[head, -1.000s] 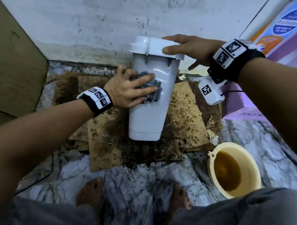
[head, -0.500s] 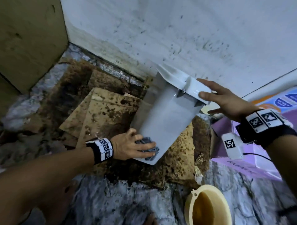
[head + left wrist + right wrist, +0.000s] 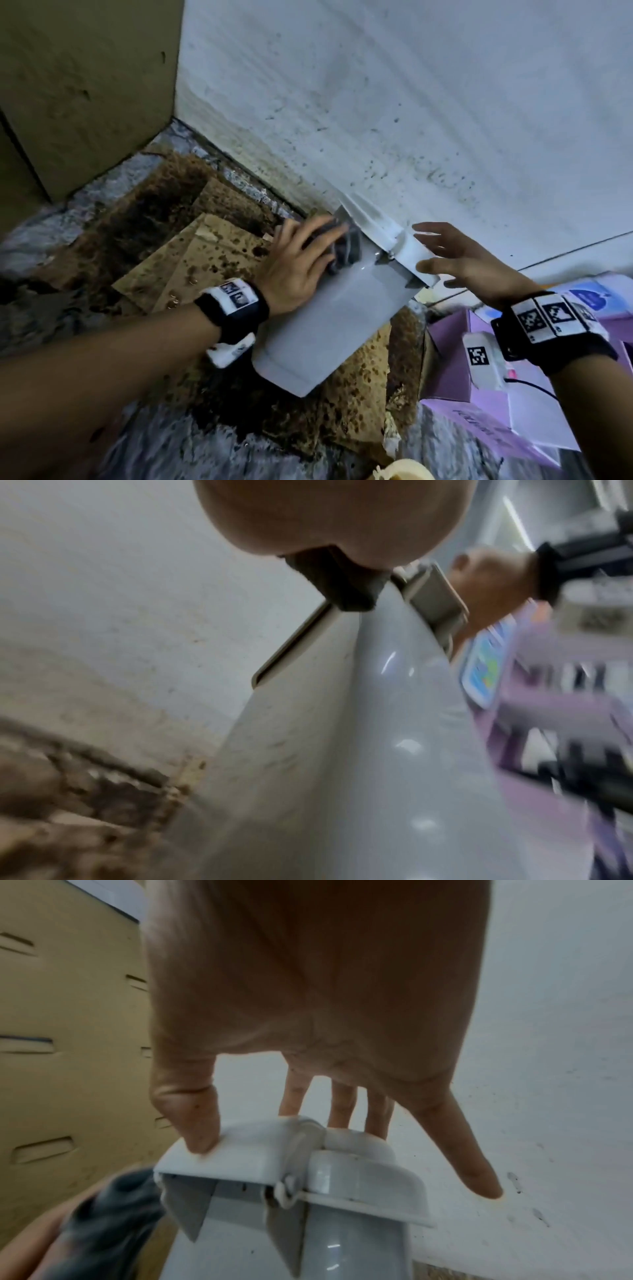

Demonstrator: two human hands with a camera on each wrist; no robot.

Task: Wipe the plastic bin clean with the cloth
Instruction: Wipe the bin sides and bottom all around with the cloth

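Note:
A white plastic bin (image 3: 325, 325) stands tilted on stained cardboard, its lidded top leaning toward the wall. My left hand (image 3: 298, 263) grips a bunched grey cloth (image 3: 346, 246) and presses it on the bin's upper side just under the rim. The left wrist view shows the cloth (image 3: 339, 588) under my palm against the bin (image 3: 359, 750). My right hand (image 3: 459, 260) rests on the rim with fingers straight and spread. In the right wrist view its thumb (image 3: 202, 1134) sits on the lid of the bin (image 3: 342, 1253), and the cloth (image 3: 109, 1218) shows at lower left.
Dirty, wet cardboard sheets (image 3: 191, 267) cover the marble floor in the corner. A speckled white wall (image 3: 376, 102) rises right behind the bin, and a brown panel (image 3: 85, 85) stands at left. Purple boxes (image 3: 479, 394) crowd the right. A yellow bowl's rim (image 3: 400, 471) shows at the bottom edge.
My left hand has slid the cloth from the bin's base up to just under the rim. The bin has gone from upright to tilted. My right hand has stayed on the rim.

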